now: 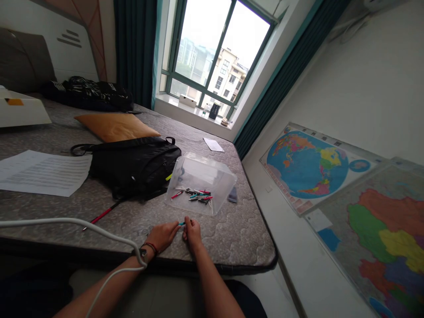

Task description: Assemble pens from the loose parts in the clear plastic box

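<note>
Little pen [182, 223]: I see it through the head camera, thin and short, blue-green at one end and dark at the other; the fingers hide some of it, so I cannot tell if it has a cap on.
Where it is: between the two hands, just above the mattress [232, 240], near the front side of the clear plastic bin [222, 196].
Left hand [164, 236]: its fingertips pinch the blue-green end.
Right hand [192, 232]: its fingers are curled tight around the dark end.
Pens in hand: one, shared by both hands.
Pens in the bin: a loose pile [198, 195] of red, black, silvery and blue-green ones; they lie across each other, so I cannot count them.
Bins: one, see-through, flat on the mattress.
Bags: one black backpack [132, 165], just beside the bin.
Envelopes: one, orange-brown [115, 126], behind the backpack.
Papers on the bed: two, a big printed sheet [43, 172] and a small white one [213, 144].
Wall maps: two, in bright colours [308, 161] [386, 232].
</note>
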The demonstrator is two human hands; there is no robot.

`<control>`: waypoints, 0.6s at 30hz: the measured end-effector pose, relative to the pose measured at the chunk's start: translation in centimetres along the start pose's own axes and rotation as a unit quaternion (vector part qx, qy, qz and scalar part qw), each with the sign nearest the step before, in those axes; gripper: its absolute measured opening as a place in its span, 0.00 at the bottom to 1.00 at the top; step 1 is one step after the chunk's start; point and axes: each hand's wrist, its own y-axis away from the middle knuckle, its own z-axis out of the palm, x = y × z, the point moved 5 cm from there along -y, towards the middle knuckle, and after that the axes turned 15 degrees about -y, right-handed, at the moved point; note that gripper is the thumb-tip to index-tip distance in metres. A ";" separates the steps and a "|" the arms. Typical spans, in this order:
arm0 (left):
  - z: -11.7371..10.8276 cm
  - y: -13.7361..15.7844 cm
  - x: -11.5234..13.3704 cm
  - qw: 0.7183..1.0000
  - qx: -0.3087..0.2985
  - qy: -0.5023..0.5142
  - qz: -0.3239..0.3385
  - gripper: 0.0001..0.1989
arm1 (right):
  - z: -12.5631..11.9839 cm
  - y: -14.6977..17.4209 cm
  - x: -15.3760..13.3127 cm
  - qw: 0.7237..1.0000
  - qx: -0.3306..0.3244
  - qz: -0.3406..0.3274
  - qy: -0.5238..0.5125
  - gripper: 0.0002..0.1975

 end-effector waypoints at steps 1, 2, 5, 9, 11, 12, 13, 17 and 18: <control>-0.1 0.0 0.0 1.000 0.001 0.001 0.001 0.24 | 0.0 0.0 0.1 1.000 0.006 -0.002 0.004 0.24; -0.1 0.0 0.0 1.000 0.000 0.002 0.001 0.24 | -0.1 -0.1 0.1 1.000 0.013 -0.007 0.008 0.24; -0.1 0.1 0.0 1.000 -0.005 -0.003 -0.001 0.23 | -0.3 -0.3 0.3 0.999 0.031 -0.033 0.021 0.24; 0.1 0.0 -0.1 1.000 -0.007 -0.014 -0.003 0.24 | -0.4 -0.4 0.6 0.999 0.034 -0.035 -0.010 0.21; 0.2 0.0 -0.1 1.000 -0.004 -0.018 0.000 0.25 | -0.4 -0.3 0.5 0.999 0.025 -0.030 -0.025 0.19; 0.3 0.0 -0.1 1.000 -0.004 -0.018 0.001 0.25 | -0.3 -0.2 0.4 0.999 0.020 -0.029 -0.027 0.19; 0.3 0.0 -0.1 1.000 -0.004 -0.017 0.002 0.25 | -0.3 -0.2 0.3 0.999 0.018 -0.030 -0.027 0.19; 0.5 -0.1 -0.3 1.000 -0.007 0.007 -0.013 0.22 | -0.3 0.1 0.0 0.998 0.042 -0.035 -0.025 0.21; 0.6 -0.1 -0.3 1.000 -0.007 0.014 -0.019 0.21 | -0.4 0.1 -0.1 0.997 0.053 -0.036 -0.031 0.21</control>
